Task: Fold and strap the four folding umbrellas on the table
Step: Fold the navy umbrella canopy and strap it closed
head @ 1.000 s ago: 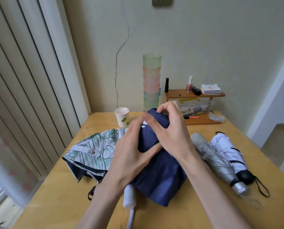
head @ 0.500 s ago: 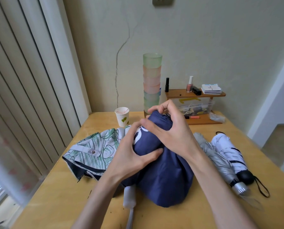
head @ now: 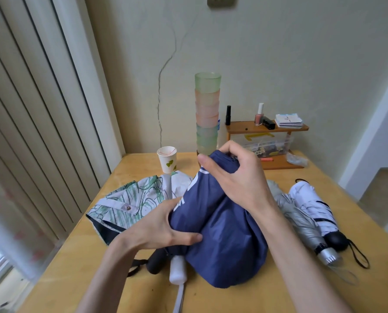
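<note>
Gripping the navy umbrella (head: pixel 224 240): left hand (head: pixel 159 224) and right hand (head: pixel 236 175).

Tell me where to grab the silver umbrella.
Best grip the silver umbrella by its ribbed handle, from the near side: that end juts free, while the white umbrella lies against its right and the navy umbrella crowds its left.

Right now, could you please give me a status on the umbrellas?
Left hand, right hand both grip navy umbrella. Canopy bunched, not yet strapped. Leaf-print umbrella sprawls alongside, partly underneath.
</note>
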### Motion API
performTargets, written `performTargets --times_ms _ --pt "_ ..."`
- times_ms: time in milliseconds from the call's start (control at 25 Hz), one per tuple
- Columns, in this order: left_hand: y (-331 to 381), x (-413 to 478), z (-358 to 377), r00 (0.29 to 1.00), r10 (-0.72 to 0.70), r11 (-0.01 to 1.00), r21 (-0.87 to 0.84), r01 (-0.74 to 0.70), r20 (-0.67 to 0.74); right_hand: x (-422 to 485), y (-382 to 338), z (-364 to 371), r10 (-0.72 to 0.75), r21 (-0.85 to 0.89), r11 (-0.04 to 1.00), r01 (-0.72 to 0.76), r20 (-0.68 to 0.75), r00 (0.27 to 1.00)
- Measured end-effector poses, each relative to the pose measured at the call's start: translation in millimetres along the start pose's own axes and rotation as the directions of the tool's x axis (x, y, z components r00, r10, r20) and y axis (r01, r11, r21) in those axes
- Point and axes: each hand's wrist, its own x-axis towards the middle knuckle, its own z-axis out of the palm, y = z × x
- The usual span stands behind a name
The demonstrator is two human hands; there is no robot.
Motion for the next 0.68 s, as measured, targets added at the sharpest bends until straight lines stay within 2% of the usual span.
performTargets --times_ms 160,360,520,680 --pt "0 1 4 0.997 -0.077 0.994 -0.074 0.076 -0.004 4 3 -5 -0.003 0.139 0.99 0.021 -0.127 0.992" --pt "3 6 8 0.991 -0.112 0.992 -0.061 0.107 -0.077 4 4 -8 0.042 0.146 0.989 -0.013 -0.195 0.98" --pt "20 6 10 0.995 -0.004 0.999 0.033 0.007 -0.1 7 4 -19 0.055 0.143 0.99 -0.018 -0.262 0.963" --pt "31 5 10 0.982 0.08 0.989 0.136 -0.057 -0.17 9 1 -26 0.074 0.211 0.977 -0.01 -0.299 0.951"
